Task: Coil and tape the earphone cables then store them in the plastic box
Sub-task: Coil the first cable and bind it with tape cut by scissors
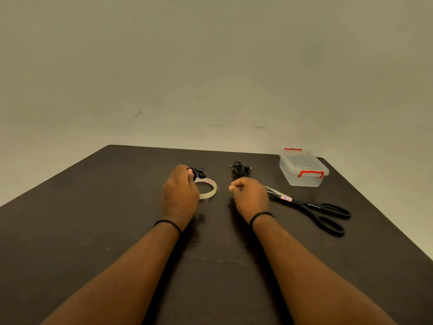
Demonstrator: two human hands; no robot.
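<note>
Black coiled earphones (198,172) I am pinching in my left hand (180,193), above the tape roll (207,189). My right hand (249,195) is curling, pinching something unclear. Plastic box (303,169) is sitting closed far right.

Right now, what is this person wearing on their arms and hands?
Both forearms are bare, with no sleeves in view. Each wrist carries a thin black band: one on the left wrist behind the left hand, one on the right wrist behind the right hand. No gloves, rings or watch show.
</note>
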